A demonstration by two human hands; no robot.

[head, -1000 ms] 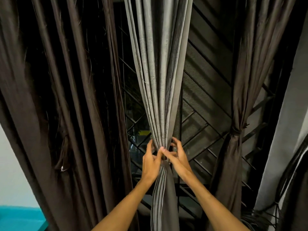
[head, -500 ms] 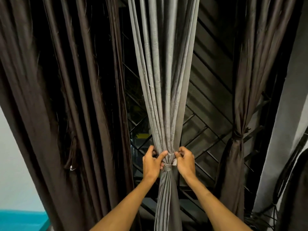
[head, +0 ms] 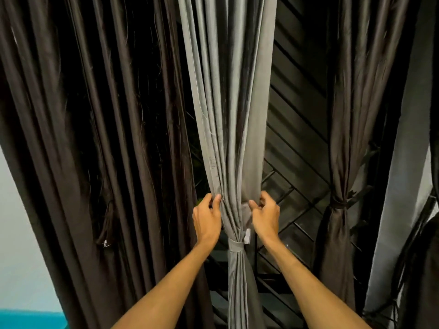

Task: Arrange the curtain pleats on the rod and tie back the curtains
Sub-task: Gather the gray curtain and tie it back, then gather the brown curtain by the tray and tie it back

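Observation:
A grey curtain (head: 234, 115) hangs in the middle, gathered into pleats and cinched by a grey tie-back band (head: 235, 246). Just above the band, my left hand (head: 206, 219) pinches the curtain's left edge fold between thumb and fingers. On the other side, my right hand (head: 265, 216) grips the right-side folds at the same height. A small white tag (head: 247, 235) hangs near the band. The rod is out of view above.
A wide dark brown curtain (head: 90, 138) hangs loose on the left. Another brown curtain (head: 342, 143) on the right is tied at its waist (head: 339, 203). Behind them is a dark window grille (head: 292, 186) with diagonal bars. A pale wall (head: 401, 162) stands at far right.
Both hands have risen from the tie-back band to the folds just above it and spread apart to the curtain's two sides. The band now shows below them.

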